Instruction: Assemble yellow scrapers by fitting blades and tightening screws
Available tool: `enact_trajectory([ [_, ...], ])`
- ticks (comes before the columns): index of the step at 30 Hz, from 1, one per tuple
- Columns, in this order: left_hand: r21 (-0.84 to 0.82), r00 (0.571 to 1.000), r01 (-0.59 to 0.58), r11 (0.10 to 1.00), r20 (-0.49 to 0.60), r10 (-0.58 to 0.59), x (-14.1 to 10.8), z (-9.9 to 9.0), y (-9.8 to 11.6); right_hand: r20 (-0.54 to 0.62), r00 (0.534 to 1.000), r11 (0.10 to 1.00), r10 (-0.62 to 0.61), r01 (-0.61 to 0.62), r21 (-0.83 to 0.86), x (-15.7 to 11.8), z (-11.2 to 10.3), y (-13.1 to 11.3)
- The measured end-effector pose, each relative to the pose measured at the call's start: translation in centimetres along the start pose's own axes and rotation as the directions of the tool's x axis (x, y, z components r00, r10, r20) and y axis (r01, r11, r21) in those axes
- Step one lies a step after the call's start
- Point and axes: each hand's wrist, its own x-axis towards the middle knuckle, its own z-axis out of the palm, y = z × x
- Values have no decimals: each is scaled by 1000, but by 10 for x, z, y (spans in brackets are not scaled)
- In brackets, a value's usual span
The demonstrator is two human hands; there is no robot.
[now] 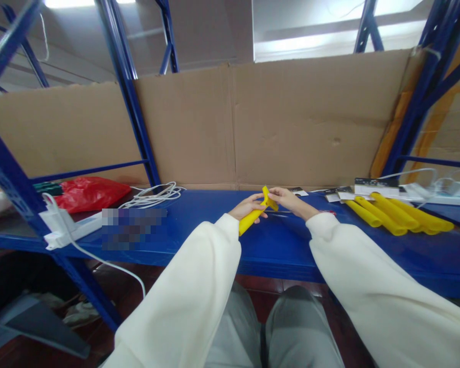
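My left hand (250, 208) is closed around a yellow tube (248, 222), which is held tilted over the blue shelf. A flared, T-like yellow piece (267, 197) shows at its upper end. Against that end my right hand (289, 201) is closed, thumb and fingers pinching the yellow piece. Whether the tube and the end piece are one part, I cannot tell. Beneath the right hand lies a thin rod-like item (279, 212), partly hidden, with a bit of red showing by the right cuff.
Several yellow tubes (400, 217) with black-and-white cards (376, 188) lie at the right. On the left are a red plastic bag (92, 194), a coiled white cable (157, 194) and a white power strip (82, 226). Cardboard (291, 122) backs the blue shelf (205, 225).
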Motion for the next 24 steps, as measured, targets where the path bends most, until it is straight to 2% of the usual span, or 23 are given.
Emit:
enact_trajectory([
  [8,28,997,0,1000,71,-2,-7,4,3,121,993,999,14,-8,-52,-6,-17,0],
  [12,25,998,-18,1000,57,17,-9,6,5,88,996,997,33,-27,-66,-8,-19,1],
  [17,-10,999,-25,1000,24,25,-8,7,7,30,999,987,-22,27,-160,-3,-17,5],
  [21,-48,998,-16,999,-69,12,-7,9,9,-12,998,932,-55,47,-359,2,-31,12],
  [24,-92,978,-18,996,-210,-2,-7,9,12,-70,996,817,-63,11,-577,-1,-55,16],
])
